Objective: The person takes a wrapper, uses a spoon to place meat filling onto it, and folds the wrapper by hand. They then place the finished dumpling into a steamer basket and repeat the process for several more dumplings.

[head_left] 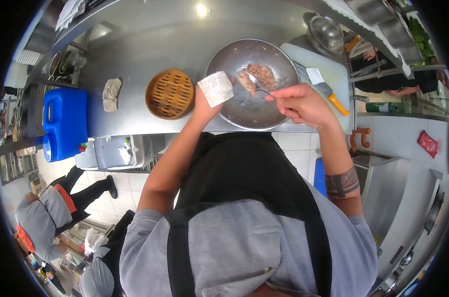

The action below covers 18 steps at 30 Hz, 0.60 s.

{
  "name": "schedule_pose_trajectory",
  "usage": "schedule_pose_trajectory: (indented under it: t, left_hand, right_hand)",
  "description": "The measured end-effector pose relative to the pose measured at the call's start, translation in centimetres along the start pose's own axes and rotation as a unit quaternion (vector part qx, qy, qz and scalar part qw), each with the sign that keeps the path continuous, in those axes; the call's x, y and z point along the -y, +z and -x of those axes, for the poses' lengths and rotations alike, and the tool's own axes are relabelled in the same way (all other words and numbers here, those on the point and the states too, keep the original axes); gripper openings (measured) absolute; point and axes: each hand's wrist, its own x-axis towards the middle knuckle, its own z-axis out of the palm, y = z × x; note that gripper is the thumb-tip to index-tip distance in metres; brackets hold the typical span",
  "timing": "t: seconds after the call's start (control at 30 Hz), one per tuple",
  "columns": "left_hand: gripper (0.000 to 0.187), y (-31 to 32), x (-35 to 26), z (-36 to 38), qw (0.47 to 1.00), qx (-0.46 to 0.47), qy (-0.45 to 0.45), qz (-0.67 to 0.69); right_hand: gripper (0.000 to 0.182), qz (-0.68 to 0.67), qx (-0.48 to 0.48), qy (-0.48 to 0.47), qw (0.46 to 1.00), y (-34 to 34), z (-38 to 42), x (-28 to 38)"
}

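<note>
A square, floury dumpling wrapper [215,89] lies over my left hand [203,106], whose fingers are mostly hidden beneath it. My right hand [303,105] pinches the thin handle of a spoon [265,93]. Minced filling [246,82] sits on the spoon's bowl, above a large metal mixing bowl [234,118]. More pinkish mince [264,74] is heaped inside that bowl, toward its far side. The wrapper is at the bowl's left rim. A round bamboo steamer basket [170,94] with a slatted base stands left of my left hand.
A yellow-handled knife [337,104] rests on the white cutting board [303,51] at the right. Metal bowls [325,33] stand behind it. A folded cloth [111,94] and a blue jug [65,119] are at the left. Two people [46,218] are behind, lower left.
</note>
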Motion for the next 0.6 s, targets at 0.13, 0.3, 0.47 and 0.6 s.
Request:
schedule_pose_trajectory:
  t: [0.13,0.3,0.47,0.6]
  left_hand:
    - [0.009,0.8,-1.7,-1.0,0.995,0.072,0.063,-0.041]
    - [0.022,0.7,-3.6,-0.8,0.994,0.104,-0.028,0.032]
    - [0.034,-1.3,-7.4,-2.3,0.954,0.223,-0.178,0.093]
    - [0.04,-2.2,-7.6,-2.3,0.943,0.247,-0.179,0.13]
  right_hand:
    - [0.028,0.09,-0.013,-0.075,0.993,2.6,-0.7,-0.6]
    - [0.033,0.242,-0.104,-0.21,0.941,4.1,0.2,-2.9]
    - [0.039,0.328,-0.16,-0.308,0.878,4.4,1.6,-3.9]
    - [0.045,0.385,-0.2,-0.358,0.827,4.5,2.5,-3.7]
